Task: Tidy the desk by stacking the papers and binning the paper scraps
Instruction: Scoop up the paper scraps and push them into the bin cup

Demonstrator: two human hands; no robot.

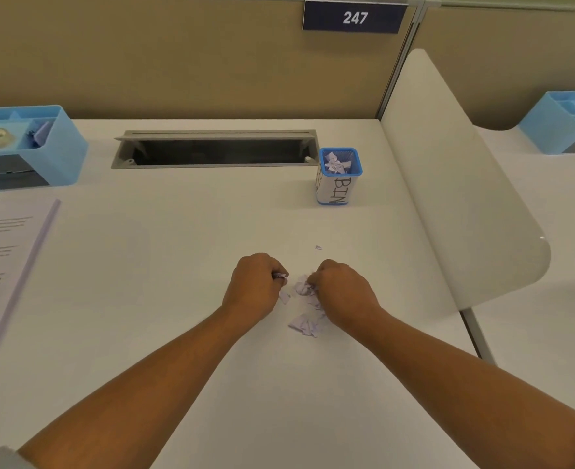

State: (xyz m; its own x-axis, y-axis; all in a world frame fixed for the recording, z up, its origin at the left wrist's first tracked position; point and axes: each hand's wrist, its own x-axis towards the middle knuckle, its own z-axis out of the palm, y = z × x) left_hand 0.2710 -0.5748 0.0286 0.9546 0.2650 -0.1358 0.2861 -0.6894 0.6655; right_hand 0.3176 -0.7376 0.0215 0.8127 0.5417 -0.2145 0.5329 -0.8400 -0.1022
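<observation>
The paper scraps (304,308) lie in a small loose heap just below the middle of the frame, on the desk (178,231). Both hands are at this heap. The left hand (255,286) is curled into a fist and its fingers are closed on a few scraps, of which a white edge shows at the knuckles. The right hand (342,292) is curled too, with its fingertips pressed together on a crumpled bit at the top of the heap. One stray scrap (318,247) lies alone, a little above the hands.

The bin (338,176), a small blue mesh cup with a paper label, stands in the upper right part of the desk, well apart from the heap, and already holds scraps. The stack of papers (5,269) lies at the left edge of the frame and looks already squared.

I think the risk is in the carry: the pieces are light and small, so some could slip from loose fists on the way, or miss the narrow mouth of the bin. The stray scrap could also be forgotten.

The desk is plain white and smooth. A cable slot (215,150) is open at its far side, and a scrap could fall in there. A blue organiser (25,147) stands in the upper left, a beige partition (178,55) with a number plate (353,16) behind, and a white divider (458,184) at the right.
</observation>
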